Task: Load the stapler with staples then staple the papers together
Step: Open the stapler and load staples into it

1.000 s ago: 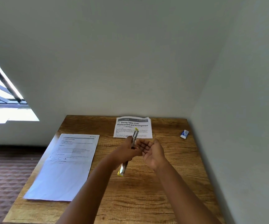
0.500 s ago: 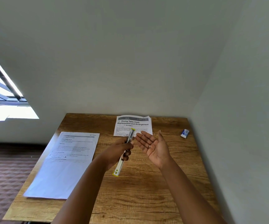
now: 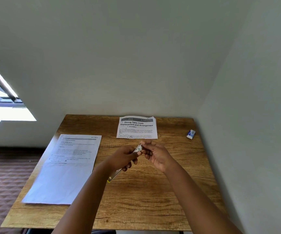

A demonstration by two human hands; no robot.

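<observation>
Left hand (image 3: pixel 123 157) grips stapler (image 3: pixel 137 150) mid-body above table (image 3: pixel 144 200); right hand (image 3: pixel 155 153) pinches its front end w/ fingertips. Papers (image 3: pixel 65 168) lie left, staple box (image 3: pixel 190 134) far right.

I see the stapler (image 3: pixel 137 150), slim, metallic with a yellow end (image 3: pixel 109 180), held above the table mid-scene, tilted: yellow end near-left, metal end far-right. Large printed sheet (image 3: pixel 63 168) lies flat at left. Smaller folded sheet (image 3: pixel 137 127), headed "Dining Table Cloth Replacement and Arrangement", lies at far centre. Small blue-white staple box (image 3: pixel 191 134) sits far right.
</observation>
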